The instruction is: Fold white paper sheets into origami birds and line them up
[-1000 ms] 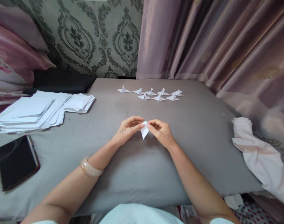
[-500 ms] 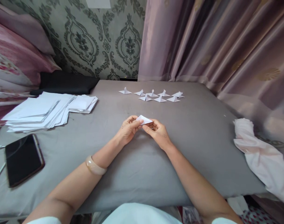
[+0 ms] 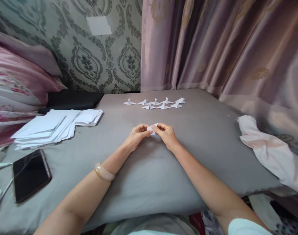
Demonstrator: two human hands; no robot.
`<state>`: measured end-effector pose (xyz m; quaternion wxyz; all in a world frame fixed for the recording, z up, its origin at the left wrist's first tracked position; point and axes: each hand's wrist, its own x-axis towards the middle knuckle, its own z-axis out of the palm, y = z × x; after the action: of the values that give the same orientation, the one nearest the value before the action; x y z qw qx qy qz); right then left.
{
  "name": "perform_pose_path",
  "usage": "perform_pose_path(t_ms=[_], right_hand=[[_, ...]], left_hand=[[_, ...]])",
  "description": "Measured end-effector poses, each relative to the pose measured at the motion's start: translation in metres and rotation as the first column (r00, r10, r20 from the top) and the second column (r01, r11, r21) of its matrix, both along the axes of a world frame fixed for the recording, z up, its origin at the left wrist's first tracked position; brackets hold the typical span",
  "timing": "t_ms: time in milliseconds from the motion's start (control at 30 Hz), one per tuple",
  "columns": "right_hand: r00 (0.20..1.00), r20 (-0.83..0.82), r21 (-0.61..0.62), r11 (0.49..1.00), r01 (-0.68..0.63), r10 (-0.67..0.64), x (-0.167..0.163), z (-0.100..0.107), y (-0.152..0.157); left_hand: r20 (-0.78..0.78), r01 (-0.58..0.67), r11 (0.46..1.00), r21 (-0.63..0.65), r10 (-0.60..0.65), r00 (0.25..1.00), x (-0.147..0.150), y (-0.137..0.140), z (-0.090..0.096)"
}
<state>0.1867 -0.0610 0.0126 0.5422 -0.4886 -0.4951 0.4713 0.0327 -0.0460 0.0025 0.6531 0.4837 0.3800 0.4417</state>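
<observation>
Paper piece [image 3: 149,129], small, white, folded — left hand [image 3: 137,135] pinches its left part, right hand [image 3: 167,135] its right, fingers [image 3: 141,127] of both closed on it. Sits between the two sets of fingertips, over grey-covered counter [image 3: 200,143]. Eight folded paper figures [image 3: 163,106] beyond the fingers, two loose rows, well apart from them. Paper stack [image 3: 43,128] left of fingers; dark-screened phone [image 3: 31,174] also left, nearer the body. Pale cloth bundle [image 3: 268,151] well right of fingers.
</observation>
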Motion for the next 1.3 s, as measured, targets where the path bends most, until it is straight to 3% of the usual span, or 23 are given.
perform_pose_path(t_ms=[233, 600, 1000, 1300], right_hand=[[0.996, 0.061, -0.021, 0.998, -0.059, 0.061, 0.004, 0.003, 0.001], [0.995, 0.078, -0.006, 0.998, -0.070, 0.070, 0.006, 0.003, 0.002], [0.994, 0.082, 0.017, 0.997, -0.073, 0.071, 0.006, -0.013, 0.008], [0.979, 0.135, -0.044, 0.988, -0.148, 0.152, 0.012, -0.008, 0.005]], left_hand=[[-0.245, 0.042, 0.992, 0.119, -0.012, 0.969, -0.006, 0.001, 0.001], [-0.283, 0.085, 0.991, 0.104, -0.053, 0.958, -0.006, 0.005, -0.002], [-0.324, 0.112, 0.985, 0.133, -0.063, 0.944, -0.006, -0.001, 0.002], [-0.175, -0.031, 0.993, 0.112, 0.051, 0.983, -0.005, 0.008, -0.008]])
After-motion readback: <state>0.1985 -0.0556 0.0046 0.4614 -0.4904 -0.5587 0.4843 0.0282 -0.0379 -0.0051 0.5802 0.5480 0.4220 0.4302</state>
